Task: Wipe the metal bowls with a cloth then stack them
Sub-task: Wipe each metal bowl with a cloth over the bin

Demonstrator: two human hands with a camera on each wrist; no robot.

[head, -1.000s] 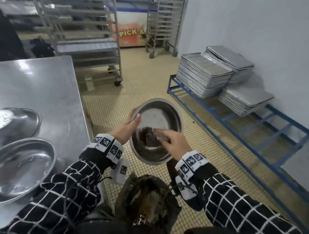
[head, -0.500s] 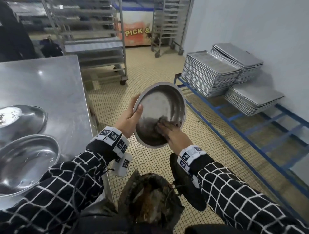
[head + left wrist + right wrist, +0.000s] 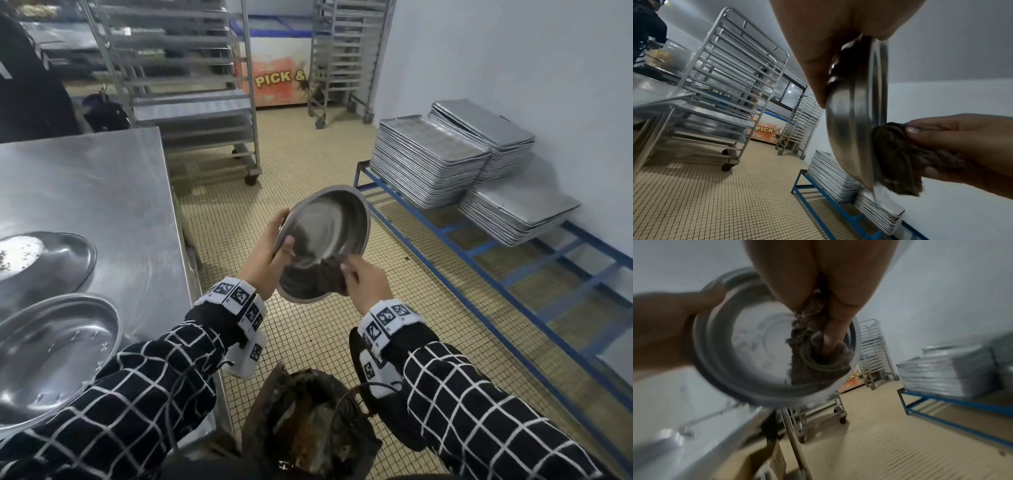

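I hold a round metal bowl [image 3: 325,233] tilted up in the air over the floor, to the right of the steel table. My left hand [image 3: 270,253] grips its left rim, thumb inside. My right hand [image 3: 363,281] pinches a dark brown cloth [image 3: 330,274] folded over the bowl's lower right rim. The left wrist view shows the bowl [image 3: 855,113] edge-on with the cloth [image 3: 898,159] wrapped over its rim. In the right wrist view the cloth [image 3: 813,353] lies against the inside of the bowl [image 3: 748,344]. Two more metal bowls sit on the table: one upside down [image 3: 48,260], one upright [image 3: 51,356].
The steel table [image 3: 96,192] fills the left. A bin with dark waste [image 3: 308,425] stands below my hands. A blue frame rack [image 3: 479,246] along the right wall carries stacks of metal trays [image 3: 428,161]. Wheeled tray racks [image 3: 191,102] stand behind, and a person [image 3: 27,75] at far left.
The bowl has tipped more upright and turned in my left hand. My right hand with the cloth has slid from the inside bottom to the lower right rim.
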